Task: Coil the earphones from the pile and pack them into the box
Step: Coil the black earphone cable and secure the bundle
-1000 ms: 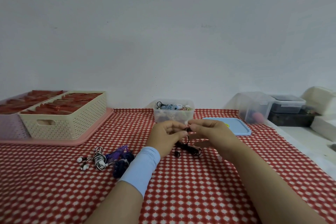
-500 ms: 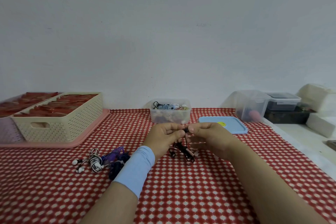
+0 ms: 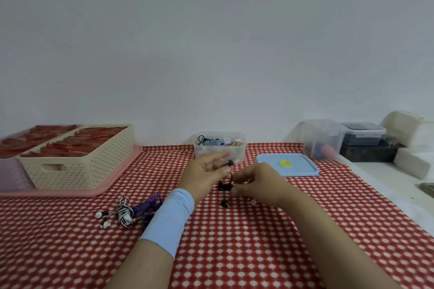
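Hands were pinched together; now parted. Left hand [image 3: 206,171]: fingers straightened, thumb and forefinger pinching one bud of the black earphones [image 3: 226,186], frame centre. Right hand [image 3: 256,180] pinches the bunched cord below; second bud dangles. Likely mid-coil, not yet packed.

Counts:
- one clear box [image 3: 237,151], partly filled
- one blue lid [image 3: 303,168]
- lower-left pile: one striped set [image 3: 124,214], one purple set [image 3: 148,205]

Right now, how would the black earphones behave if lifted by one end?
Probably floppy: the black earphones bunch loosely and one bud droops below. Likely light: a fingertip pinch by the right hand seems enough.
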Motion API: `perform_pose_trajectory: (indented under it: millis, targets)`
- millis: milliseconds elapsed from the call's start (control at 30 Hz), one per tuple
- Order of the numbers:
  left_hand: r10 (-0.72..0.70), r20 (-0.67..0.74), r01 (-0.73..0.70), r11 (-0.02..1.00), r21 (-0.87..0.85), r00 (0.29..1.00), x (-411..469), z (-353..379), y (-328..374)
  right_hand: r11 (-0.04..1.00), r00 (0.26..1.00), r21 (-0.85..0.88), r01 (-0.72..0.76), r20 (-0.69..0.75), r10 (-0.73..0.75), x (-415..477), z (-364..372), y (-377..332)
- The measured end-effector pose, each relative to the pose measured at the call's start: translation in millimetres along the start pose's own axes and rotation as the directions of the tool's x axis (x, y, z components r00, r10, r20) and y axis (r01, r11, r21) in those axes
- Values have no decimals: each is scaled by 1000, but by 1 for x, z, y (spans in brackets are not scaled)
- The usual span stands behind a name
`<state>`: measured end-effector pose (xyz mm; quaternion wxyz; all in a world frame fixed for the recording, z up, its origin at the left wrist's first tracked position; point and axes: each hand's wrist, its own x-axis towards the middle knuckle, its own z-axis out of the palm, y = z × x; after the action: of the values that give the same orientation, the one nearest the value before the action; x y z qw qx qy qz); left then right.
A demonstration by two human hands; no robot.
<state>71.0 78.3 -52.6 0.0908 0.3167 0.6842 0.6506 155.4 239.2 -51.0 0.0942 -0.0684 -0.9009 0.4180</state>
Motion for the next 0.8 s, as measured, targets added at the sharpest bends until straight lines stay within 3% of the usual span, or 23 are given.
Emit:
perform_pose_trajectory:
  millis: [200,333,567,800]
  targets:
    - [2,41,-4,999,36,999,-3,-10,9,998,999,-69,10,-48,-14,6,1,1]
    - [-41,-13,41,998,45,999,-1,-21,16,1000,992,8,0,-127,1,11,-4,-9]
    - [-126,-185,120,992,-42,975,23,-41,31,999,994,51,-8,-109,14,36,-20,-36]
    - [-48,-224,61,997,48,973,83,-64,53,996,983,81,32,-183,-17,85,-57,-69]
